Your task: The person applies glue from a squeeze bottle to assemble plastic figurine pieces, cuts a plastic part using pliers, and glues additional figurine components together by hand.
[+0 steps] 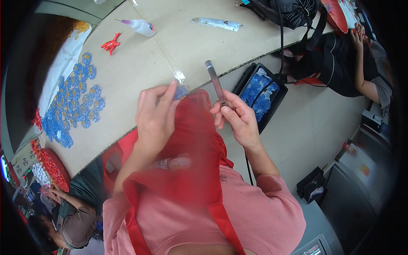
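Near the table's front edge, my left hand [155, 117] is closed, thumb and fingers pinching a small translucent blue piece [180, 92]. My right hand [241, 119], to its right, grips a slim flat metal tool [214, 80] by its lower end. The tool points up and away from me, apart from the blue piece. Whether it is a pair of tweezers I cannot tell. On the table [127, 85] to the left lies a spread of translucent blue flower-like pieces [74, 100] with yellowish centres.
Farther back are a small red piece [111, 43], a white needle-tipped bottle [142, 27], a flat metal strip [216, 24] and a black bag [289, 10]. A black crate [268, 112] of blue pieces stands at right. Co-workers [78, 221] sit at left and upper right.
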Motion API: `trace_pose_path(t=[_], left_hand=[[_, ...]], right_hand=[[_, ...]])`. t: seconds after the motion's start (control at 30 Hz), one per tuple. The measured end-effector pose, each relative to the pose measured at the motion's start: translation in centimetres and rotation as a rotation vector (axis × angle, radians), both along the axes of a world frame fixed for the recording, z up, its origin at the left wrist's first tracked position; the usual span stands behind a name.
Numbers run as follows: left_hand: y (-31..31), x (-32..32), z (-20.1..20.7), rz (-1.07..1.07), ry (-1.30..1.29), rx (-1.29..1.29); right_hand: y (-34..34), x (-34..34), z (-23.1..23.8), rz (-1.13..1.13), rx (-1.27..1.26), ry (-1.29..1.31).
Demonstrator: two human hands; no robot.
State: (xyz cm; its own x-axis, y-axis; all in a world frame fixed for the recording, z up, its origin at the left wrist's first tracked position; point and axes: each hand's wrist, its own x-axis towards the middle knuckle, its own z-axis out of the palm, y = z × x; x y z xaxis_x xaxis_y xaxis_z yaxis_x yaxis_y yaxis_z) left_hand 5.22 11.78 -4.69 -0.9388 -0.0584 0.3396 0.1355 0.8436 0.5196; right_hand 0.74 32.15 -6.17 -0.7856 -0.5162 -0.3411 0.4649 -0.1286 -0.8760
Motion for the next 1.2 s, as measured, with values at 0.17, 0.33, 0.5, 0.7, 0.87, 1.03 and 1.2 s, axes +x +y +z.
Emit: trace_pose_path(t=[0.17, 0.33, 0.5, 0.7, 0.87, 1.03, 1.2], left_hand=[[0.0, 0.0, -0.3, 0.223, -0.066, 0.305], [-0.4, -0.2, -0.1, 0.111, 0.008, 0.112], [0.0, 0.2, 0.3, 0.197, -0.143, 0.287], [-0.8, 1.1, 1.1, 0.227, -0.151, 0.481], [-0.7, 1.6, 1.0, 0.17, -0.104, 0.706], [-0.1, 2.6, 0.0, 0.22, -0.138, 0.704], [-0.3, 2.9, 0.1, 0.101, -0.039, 0.378]], right_hand=[[-0.5, 0.1, -0.2, -0.029, 0.04, 0.011], [-1.6, 0.5, -0.9, -0.118, 0.385, 0.334], [-1.2, 0.6, 0.0, -0.13, 0.445, 0.503], [-1.5, 0.1, -0.1, -0.021, 0.473, 0.572], [-1.6, 0.4, 0.9, -0.141, 0.36, 0.277], [-1.5, 0.8, -0.3, -0.083, 0.308, 0.277], [-1.0, 1.4, -1.4, -0.044, 0.299, 0.189]])
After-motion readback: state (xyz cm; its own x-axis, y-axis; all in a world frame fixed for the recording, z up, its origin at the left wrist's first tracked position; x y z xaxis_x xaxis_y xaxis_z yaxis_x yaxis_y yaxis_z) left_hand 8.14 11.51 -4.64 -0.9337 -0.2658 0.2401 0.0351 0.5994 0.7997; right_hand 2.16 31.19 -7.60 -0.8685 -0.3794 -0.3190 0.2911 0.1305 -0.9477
